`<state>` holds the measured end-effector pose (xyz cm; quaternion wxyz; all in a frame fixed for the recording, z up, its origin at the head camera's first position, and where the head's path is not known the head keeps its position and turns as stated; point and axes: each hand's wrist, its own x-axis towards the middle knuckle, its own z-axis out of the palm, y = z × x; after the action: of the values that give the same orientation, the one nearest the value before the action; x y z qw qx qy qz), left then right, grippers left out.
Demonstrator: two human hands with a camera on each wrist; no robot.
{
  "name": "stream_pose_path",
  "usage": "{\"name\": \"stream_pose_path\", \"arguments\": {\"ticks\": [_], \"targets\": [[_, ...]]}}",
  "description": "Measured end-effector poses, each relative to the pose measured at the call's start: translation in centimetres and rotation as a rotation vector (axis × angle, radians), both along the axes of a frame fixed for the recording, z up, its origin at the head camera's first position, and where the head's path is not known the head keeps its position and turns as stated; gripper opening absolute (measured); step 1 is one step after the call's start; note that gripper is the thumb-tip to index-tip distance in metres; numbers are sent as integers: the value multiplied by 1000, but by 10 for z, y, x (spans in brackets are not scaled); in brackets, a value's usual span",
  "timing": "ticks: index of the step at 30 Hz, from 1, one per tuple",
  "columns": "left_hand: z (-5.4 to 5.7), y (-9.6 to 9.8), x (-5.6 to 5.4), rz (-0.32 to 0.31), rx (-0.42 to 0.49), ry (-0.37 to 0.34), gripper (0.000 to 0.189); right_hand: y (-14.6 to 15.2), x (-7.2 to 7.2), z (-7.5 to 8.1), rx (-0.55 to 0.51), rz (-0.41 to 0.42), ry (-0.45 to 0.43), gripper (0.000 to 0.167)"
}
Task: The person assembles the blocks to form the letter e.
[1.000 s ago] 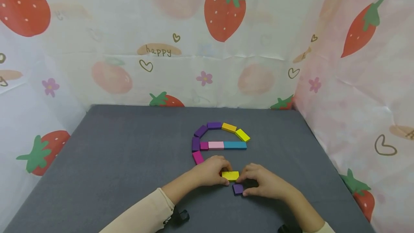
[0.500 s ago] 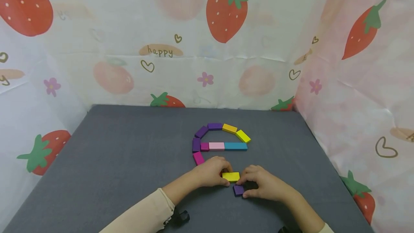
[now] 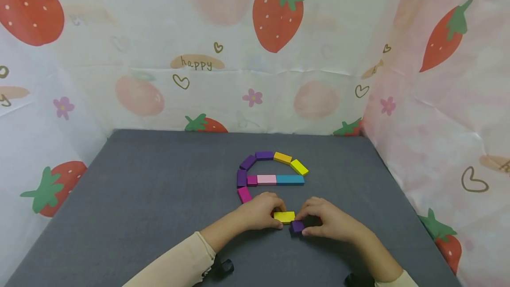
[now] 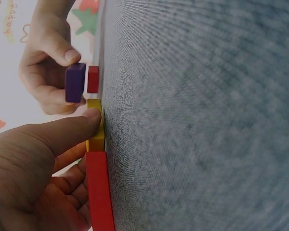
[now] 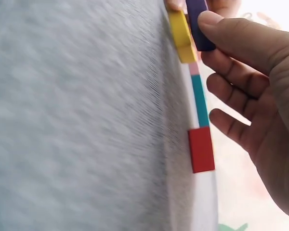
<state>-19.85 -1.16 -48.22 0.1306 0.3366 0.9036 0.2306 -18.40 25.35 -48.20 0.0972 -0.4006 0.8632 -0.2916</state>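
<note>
My left hand (image 3: 260,211) holds a yellow block (image 3: 284,217) on the grey cloth, its thumb on the near side and fingers behind. A red block (image 4: 99,190) sits end to end with the yellow one in the left wrist view; my hand mostly hides it in the head view. My right hand (image 3: 332,223) pinches a purple block (image 3: 297,227) between thumb and fingers. In the left wrist view that purple block is raised off the cloth, close to the yellow block's right end. Another red block (image 5: 202,150) stands past the right hand's fingers.
Behind the hands, an arc of purple, orange and yellow blocks (image 3: 282,158) curves over a straight row with a magenta, a pink (image 3: 266,180) and a blue block (image 3: 290,180). A magenta block (image 3: 244,194) slants below the arc's left end. A strawberry-printed curtain (image 3: 223,96) surrounds the table.
My right hand has lifted the purple block and shifted it slightly right and away from me, toward the yellow block's right end. The left hand has stayed on the yellow block.
</note>
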Motion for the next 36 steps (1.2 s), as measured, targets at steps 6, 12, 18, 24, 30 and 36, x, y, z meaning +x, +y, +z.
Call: {"name": "stream_pose_path", "arguments": {"ticks": [6,12,18,24,30,36], "targets": [[0,1,0,13,-5,-13,33,6,-8,4,18,-62,36,28],[-1,2,-1,13,-7,-12,32,9,-15,4,62,-112,33,28],[-1,2,-1,9,-5,-2,31,10,-19,0,82,-124,30,27],[-1,1,-1,6,-1,-1,32,9,-23,-5,97,-119,26,26],[-2,0,-2,0,7,8,31,8,-25,-8,104,-106,5,26],[-2,1,-1,-2,2,11,30,6,-25,-9,105,-101,-9,27]]}}
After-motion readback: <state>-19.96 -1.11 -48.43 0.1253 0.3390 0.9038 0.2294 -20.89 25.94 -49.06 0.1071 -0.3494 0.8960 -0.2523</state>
